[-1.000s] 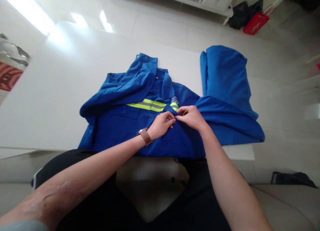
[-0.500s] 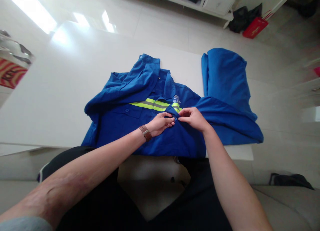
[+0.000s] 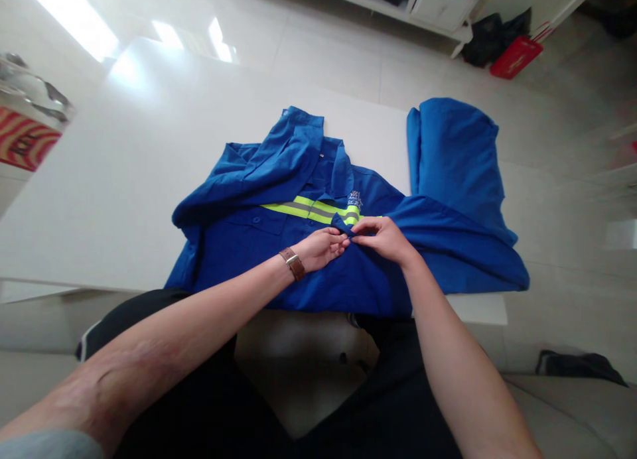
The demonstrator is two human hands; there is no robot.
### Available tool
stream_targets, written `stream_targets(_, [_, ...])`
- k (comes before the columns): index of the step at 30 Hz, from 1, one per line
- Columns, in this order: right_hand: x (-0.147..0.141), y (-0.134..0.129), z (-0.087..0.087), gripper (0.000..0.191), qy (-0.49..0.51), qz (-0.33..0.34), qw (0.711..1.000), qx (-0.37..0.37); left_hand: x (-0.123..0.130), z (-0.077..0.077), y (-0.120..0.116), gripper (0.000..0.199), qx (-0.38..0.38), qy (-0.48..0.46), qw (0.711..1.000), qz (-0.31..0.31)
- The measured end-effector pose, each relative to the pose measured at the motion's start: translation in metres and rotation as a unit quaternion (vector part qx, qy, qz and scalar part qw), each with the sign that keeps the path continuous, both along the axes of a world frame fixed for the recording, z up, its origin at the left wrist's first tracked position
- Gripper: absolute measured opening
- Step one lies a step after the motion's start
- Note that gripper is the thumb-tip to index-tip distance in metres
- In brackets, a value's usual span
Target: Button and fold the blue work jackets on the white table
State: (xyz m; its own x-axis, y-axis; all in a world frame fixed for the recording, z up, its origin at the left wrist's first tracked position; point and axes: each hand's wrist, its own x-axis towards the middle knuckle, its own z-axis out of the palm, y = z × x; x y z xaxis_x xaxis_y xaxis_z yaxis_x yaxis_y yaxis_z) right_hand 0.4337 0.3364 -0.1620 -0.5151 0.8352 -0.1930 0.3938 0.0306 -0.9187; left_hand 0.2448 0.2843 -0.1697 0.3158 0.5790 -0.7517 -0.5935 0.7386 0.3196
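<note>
A blue work jacket [image 3: 239,250] with a yellow-green and grey reflective stripe [image 3: 318,211] lies spread across the table in front of me, its collar pointing away. Over its chest pocket on the right, my left hand [image 3: 324,248] and my right hand [image 3: 381,239] meet at the pocket flap [image 3: 340,223]. Both hands pinch the flap's fabric between thumb and fingers, and its tip is lifted. The pocket's button is hidden by my fingers. One sleeve [image 3: 259,170] lies folded over the jacket's left side. White lettering shows just above the stripe.
The white table [image 3: 124,180] carries the jacket and a folded blue garment [image 3: 458,154] at the right. A red-and-white patterned box [image 3: 24,139] stands at the left edge. Beyond the table are a white cabinet [image 3: 440,8], a red bag [image 3: 516,56] and black bags.
My right fingers have closed in over the flap toward my left fingertips, covering the button that showed before. The whole view has shifted slightly.
</note>
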Motion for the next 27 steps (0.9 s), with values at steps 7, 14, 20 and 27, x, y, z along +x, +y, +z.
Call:
stream_targets(7, [0.000,0.004,-0.005,0.016,-0.002,-0.002,1.000,0.021,0.001,-0.001,0.001,0.029,0.066,0.046,0.997,-0.007])
stream_targets(14, [0.000,0.003,-0.005,0.024,0.002,-0.028,1.000,0.002,-0.005,-0.001,0.002,0.061,0.230,0.109,0.966,-0.044])
stream_targets(20, [-0.002,0.000,-0.006,0.021,-0.009,-0.031,0.999,0.030,-0.008,-0.013,0.007,0.037,0.289,0.138,0.944,-0.083])
stream_targets(27, [-0.007,-0.001,-0.004,0.022,0.000,-0.044,0.999,0.017,-0.010,-0.013,0.009,0.022,0.343,0.198,0.914,-0.092])
